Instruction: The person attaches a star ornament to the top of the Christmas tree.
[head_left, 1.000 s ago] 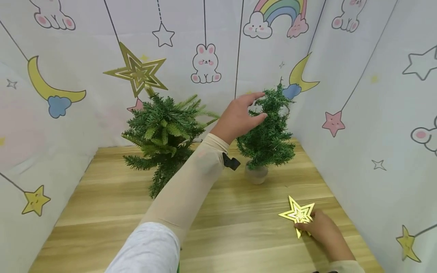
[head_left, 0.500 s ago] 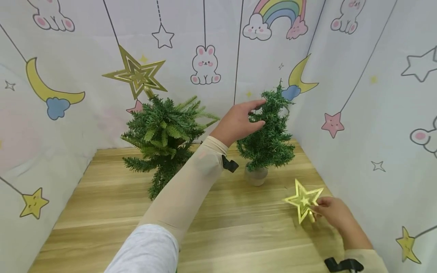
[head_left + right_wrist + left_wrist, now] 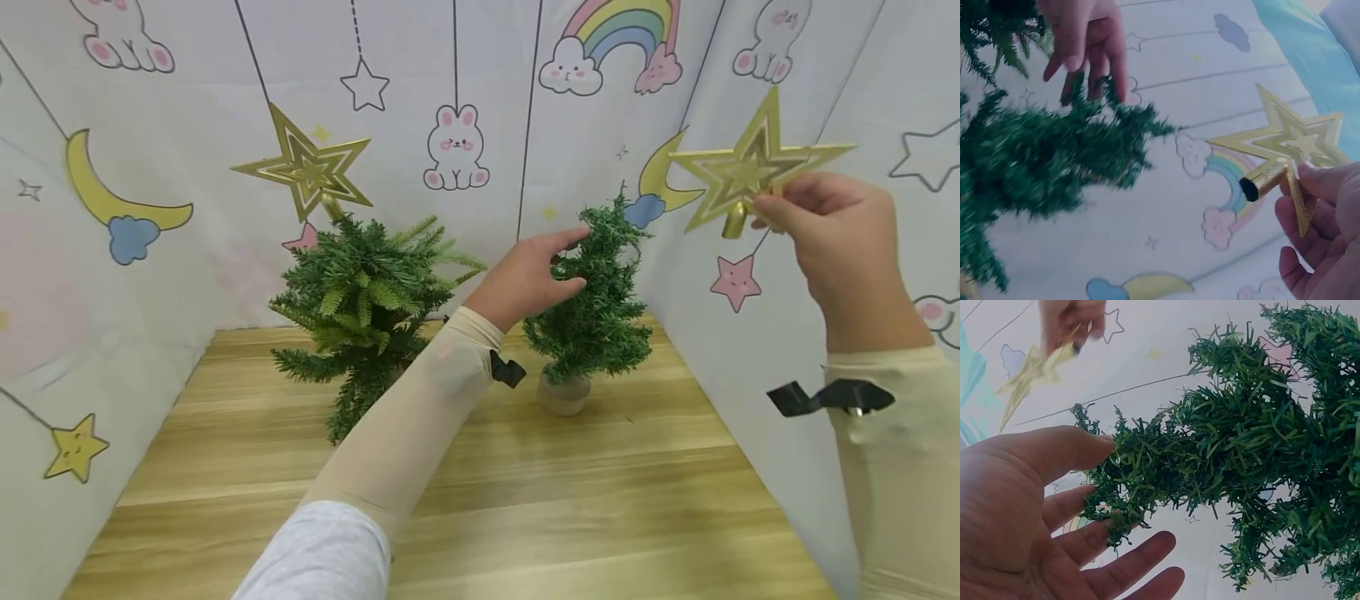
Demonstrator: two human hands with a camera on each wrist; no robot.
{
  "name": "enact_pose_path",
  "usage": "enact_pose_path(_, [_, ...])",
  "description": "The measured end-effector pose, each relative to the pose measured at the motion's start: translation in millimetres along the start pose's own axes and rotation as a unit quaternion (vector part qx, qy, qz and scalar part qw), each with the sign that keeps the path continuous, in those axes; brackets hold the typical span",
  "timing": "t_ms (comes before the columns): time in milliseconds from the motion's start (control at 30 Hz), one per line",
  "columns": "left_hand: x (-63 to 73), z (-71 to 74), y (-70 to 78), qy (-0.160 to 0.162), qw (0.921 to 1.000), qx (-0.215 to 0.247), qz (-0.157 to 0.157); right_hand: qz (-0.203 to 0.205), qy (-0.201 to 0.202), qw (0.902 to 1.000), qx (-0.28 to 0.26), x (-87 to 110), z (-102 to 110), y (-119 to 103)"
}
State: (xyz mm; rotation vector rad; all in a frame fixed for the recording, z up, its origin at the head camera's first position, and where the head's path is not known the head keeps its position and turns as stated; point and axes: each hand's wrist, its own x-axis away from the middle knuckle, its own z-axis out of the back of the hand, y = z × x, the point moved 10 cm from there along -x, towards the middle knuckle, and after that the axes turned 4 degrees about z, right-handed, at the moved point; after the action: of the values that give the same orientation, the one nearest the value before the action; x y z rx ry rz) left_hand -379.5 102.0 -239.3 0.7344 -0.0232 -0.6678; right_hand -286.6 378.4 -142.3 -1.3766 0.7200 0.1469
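Note:
A gold star tree topper is pinched by one point between the thumb and fingers of my right hand, raised at the right. Its hollow tube hangs below the star, the open end showing in the right wrist view. My left hand is at the upper left side of the small green artificial tree, thumb and fingers spread apart around the branches near its top. In the left wrist view the fingers are extended, and the thumb touches or nearly touches the tip branches.
A fuller artificial tree stands at the left with another gold star topper tilted on its top. Both trees stand on a wood-grain table. A white cloth backdrop printed with cartoons encloses the back and sides.
My right hand has lifted the star topper from low over the table's right side up to the height of the tree's top. My left hand has stayed by the small tree.

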Motion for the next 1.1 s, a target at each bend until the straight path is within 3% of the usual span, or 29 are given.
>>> enact_pose_path(100, [0.8,-0.7,1.0,-0.001,1.0000,0.000,-0.002,-0.012,-0.002,0.9984,-0.056,-26.7,-26.5,-8.2])
enact_pose_path(200, [1.2,-1.9,3.5,-0.002,1.0000,-0.002,-0.007,-0.034,-0.006,0.9974,-0.063,-43.0,-48.2,-7.4])
enact_pose_path(467, [2.6,-2.2,5.2,-0.003,1.0000,0.003,-0.009,-0.047,-0.041,0.9971,-0.043,-57.6,-94.1,9.5])
enact_pose_path(767, [3.8,-1.5,7.0,-0.005,1.0000,-0.006,-0.004,-0.041,-0.031,0.9978,-0.041,-58.6,-105.1,15.8])
enact_pose_path(933, [3.7,-0.1,6.1,-0.003,0.9999,-0.009,-0.002,-0.066,-0.059,0.9959,0.021,-54.7,-110.0,25.4])
enact_pose_path(1100, [4.6,-2.6,3.8,-0.012,0.9999,-0.011,0.000,-0.055,-0.083,0.9919,0.079,-48.3,-113.8,34.0])
